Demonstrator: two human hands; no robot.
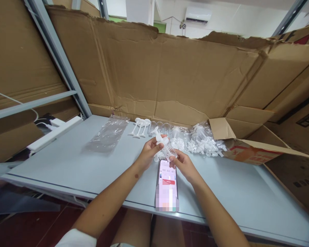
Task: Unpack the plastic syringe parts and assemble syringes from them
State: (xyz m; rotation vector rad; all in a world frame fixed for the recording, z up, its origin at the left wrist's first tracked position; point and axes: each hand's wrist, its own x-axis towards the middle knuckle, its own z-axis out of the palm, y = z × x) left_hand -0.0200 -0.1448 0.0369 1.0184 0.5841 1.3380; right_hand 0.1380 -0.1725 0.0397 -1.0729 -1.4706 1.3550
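Above the middle of the shelf, both hands hold one small plastic piece: a clear, marked cylinder [168,150] with a white top part [159,138]. My left hand [149,152] pinches it near the white end. The fingers of my right hand [183,164] close around the clear lower end. Just below the hands a phone [167,185] lies on the surface, its screen lit with a running timer. Behind them are several white plunger-like rods [139,127] and several clear cylinders [160,128]. Small white parts are partly hidden behind my hands.
Clear bags of small white parts [204,142] lie right of centre, beside an opened cardboard box [249,151]. On the left are a flat clear plastic bag [109,133] and a white power strip [55,134]. Tall cardboard [170,72] walls the back of the grey shelf [113,175].
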